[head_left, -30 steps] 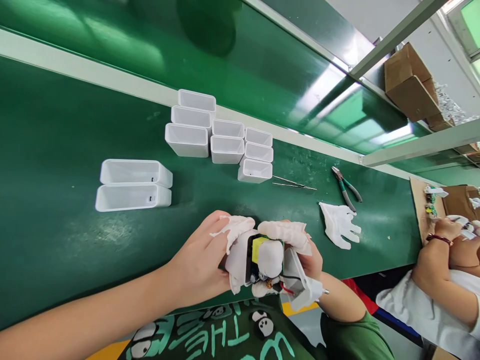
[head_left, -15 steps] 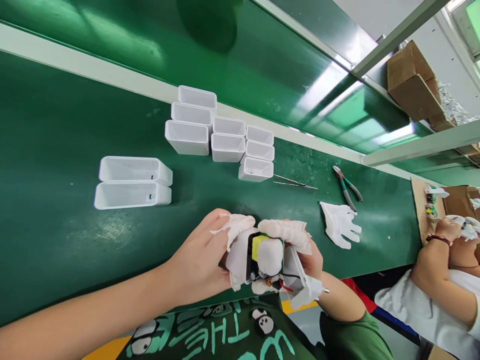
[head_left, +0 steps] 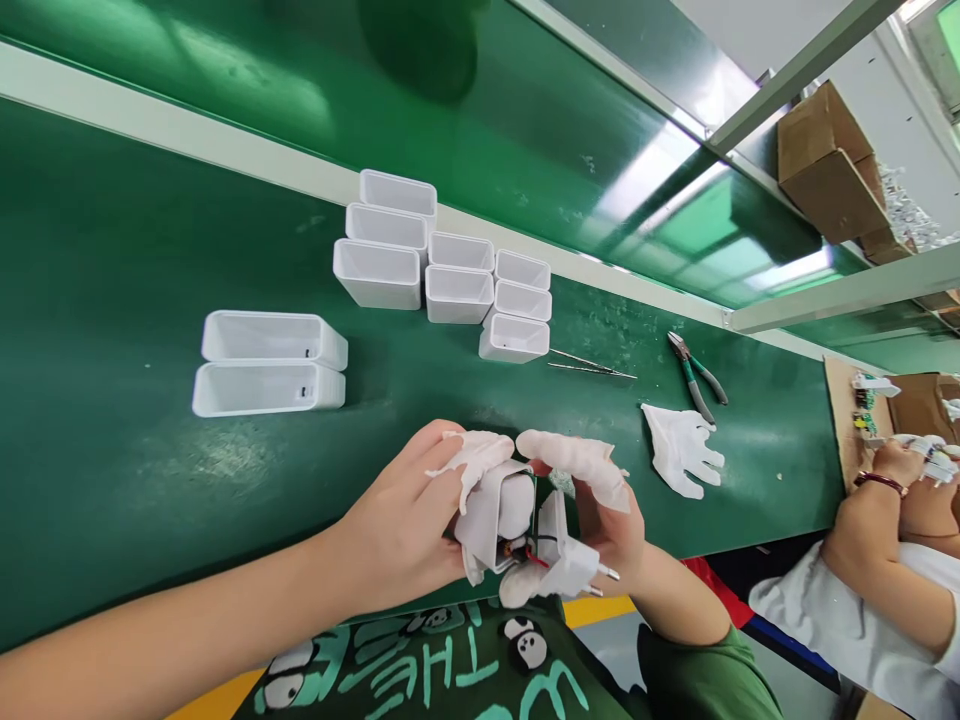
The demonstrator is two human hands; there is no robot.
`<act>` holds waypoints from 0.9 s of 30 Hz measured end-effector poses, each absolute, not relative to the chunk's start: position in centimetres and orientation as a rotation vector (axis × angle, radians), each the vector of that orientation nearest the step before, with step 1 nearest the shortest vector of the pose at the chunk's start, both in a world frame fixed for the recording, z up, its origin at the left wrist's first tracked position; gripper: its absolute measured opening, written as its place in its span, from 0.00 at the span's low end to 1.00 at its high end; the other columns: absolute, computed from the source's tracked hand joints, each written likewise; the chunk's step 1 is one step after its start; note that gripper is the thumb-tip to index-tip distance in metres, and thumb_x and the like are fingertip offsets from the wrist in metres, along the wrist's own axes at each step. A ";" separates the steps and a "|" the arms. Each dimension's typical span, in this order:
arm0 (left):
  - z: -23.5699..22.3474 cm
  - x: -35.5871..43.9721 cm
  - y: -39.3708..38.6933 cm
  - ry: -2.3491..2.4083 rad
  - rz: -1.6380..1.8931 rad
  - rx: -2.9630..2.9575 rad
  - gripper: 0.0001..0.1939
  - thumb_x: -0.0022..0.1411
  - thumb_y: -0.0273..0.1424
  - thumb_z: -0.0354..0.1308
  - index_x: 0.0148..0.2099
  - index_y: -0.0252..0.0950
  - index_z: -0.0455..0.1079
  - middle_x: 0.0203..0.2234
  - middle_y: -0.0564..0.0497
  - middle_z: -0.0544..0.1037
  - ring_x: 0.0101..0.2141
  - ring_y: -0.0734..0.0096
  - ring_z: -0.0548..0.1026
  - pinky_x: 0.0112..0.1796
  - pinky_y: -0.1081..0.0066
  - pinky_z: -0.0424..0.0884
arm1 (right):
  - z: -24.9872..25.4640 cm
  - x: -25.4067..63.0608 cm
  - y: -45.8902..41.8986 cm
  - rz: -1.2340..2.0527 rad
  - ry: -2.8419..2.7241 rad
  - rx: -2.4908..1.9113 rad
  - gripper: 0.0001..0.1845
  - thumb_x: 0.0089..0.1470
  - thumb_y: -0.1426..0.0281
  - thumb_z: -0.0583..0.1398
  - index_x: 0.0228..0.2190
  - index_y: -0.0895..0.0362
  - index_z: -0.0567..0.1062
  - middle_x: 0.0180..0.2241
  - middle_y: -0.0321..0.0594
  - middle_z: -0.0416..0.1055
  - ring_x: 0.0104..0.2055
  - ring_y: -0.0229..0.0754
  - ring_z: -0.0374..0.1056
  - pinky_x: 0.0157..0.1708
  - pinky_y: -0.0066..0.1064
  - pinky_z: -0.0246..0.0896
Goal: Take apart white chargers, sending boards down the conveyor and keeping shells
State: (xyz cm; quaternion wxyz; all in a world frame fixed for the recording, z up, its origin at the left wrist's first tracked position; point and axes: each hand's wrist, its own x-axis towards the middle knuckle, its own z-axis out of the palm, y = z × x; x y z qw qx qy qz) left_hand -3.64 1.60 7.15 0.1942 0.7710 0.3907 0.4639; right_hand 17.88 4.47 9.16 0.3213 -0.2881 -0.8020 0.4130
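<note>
My left hand (head_left: pixel 401 510), white finger covers on its fingertips, is wrapped around a white plastic power adapter housing (head_left: pixel 484 510). A circuit board with a white block (head_left: pixel 516 505) sits mostly inside the housing's open end. From it, red and black wires run to a white plug cap (head_left: pixel 566 565) with two metal pins. My right hand (head_left: pixel 611 510), also in finger covers, is curled around the cap end, its thumb under the cap and its index finger stretched along the top. Its palm side is partly hidden by the cap.
Several white open housings (head_left: pixel 377 275) stand at the back, and two more (head_left: pixel 247 390) lie at left. Tweezers (head_left: pixel 592 368), green-handled cutters (head_left: pixel 694 375) and a white glove (head_left: pixel 681 450) lie at right. A co-worker's hands (head_left: pixel 904 465) are at far right, beside cardboard.
The circuit board has slid deeper into the housing; its yellow part is now out of sight. The plug cap and my right hand's thumb have moved left, nearer the housing.
</note>
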 end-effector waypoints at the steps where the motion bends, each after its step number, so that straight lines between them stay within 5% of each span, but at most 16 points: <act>1: 7.1 -3.6 1.6 1.100 1.296 2.145 0.11 0.60 0.24 0.61 0.45 0.34 0.65 0.30 0.46 0.72 0.36 0.58 0.71 0.33 0.62 0.73 | 9.4 17.9 4.6 1.095 -2.141 -0.754 0.43 0.56 0.53 0.65 0.66 0.49 0.54 0.52 0.50 0.72 0.55 0.56 0.70 0.52 0.49 0.71; 4: 7.0 -3.4 1.5 1.133 1.196 2.001 0.21 0.60 0.33 0.65 0.53 0.36 0.65 0.37 0.45 0.76 0.38 0.58 0.75 0.36 0.63 0.74 | 10.6 18.0 5.2 1.196 -2.237 -0.684 0.49 0.54 0.54 0.67 0.67 0.49 0.50 0.55 0.52 0.69 0.57 0.56 0.68 0.56 0.47 0.69; 8: 7.2 -3.5 1.3 0.975 1.038 1.765 0.30 0.58 0.34 0.68 0.59 0.39 0.63 0.40 0.48 0.78 0.40 0.59 0.78 0.48 0.57 0.75 | 12.1 18.1 6.4 1.294 -2.283 -0.564 0.38 0.61 0.58 0.62 0.67 0.51 0.54 0.52 0.51 0.70 0.55 0.53 0.69 0.54 0.44 0.68; 14: 7.3 -4.1 1.5 0.680 0.878 1.631 0.49 0.57 0.29 0.69 0.71 0.43 0.42 0.51 0.40 0.76 0.53 0.54 0.75 0.54 0.56 0.73 | 11.8 18.3 7.1 1.319 -2.233 -0.370 0.21 0.66 0.62 0.58 0.57 0.55 0.69 0.36 0.43 0.72 0.48 0.44 0.70 0.48 0.35 0.68; 17: 7.2 -4.3 2.2 0.639 0.892 1.568 0.50 0.57 0.29 0.69 0.71 0.45 0.42 0.55 0.40 0.73 0.54 0.54 0.74 0.56 0.52 0.71 | 11.4 18.5 7.2 1.269 -2.293 -0.453 0.14 0.64 0.64 0.61 0.48 0.57 0.72 0.34 0.42 0.72 0.46 0.43 0.69 0.48 0.34 0.67; 21: 7.4 -4.3 3.1 0.605 0.849 1.540 0.42 0.54 0.29 0.69 0.67 0.47 0.54 0.56 0.44 0.71 0.53 0.54 0.75 0.54 0.54 0.72 | 11.3 19.1 7.4 1.259 -2.376 -0.440 0.03 0.62 0.72 0.60 0.39 0.56 0.70 0.38 0.43 0.72 0.45 0.42 0.67 0.48 0.34 0.66; 27: 7.5 -4.4 2.9 0.591 0.878 1.546 0.54 0.52 0.26 0.69 0.72 0.47 0.40 0.52 0.43 0.75 0.50 0.53 0.78 0.50 0.54 0.77 | 10.6 18.6 6.8 1.191 -2.323 -0.491 0.03 0.63 0.70 0.59 0.39 0.55 0.70 0.37 0.43 0.73 0.45 0.42 0.68 0.46 0.32 0.67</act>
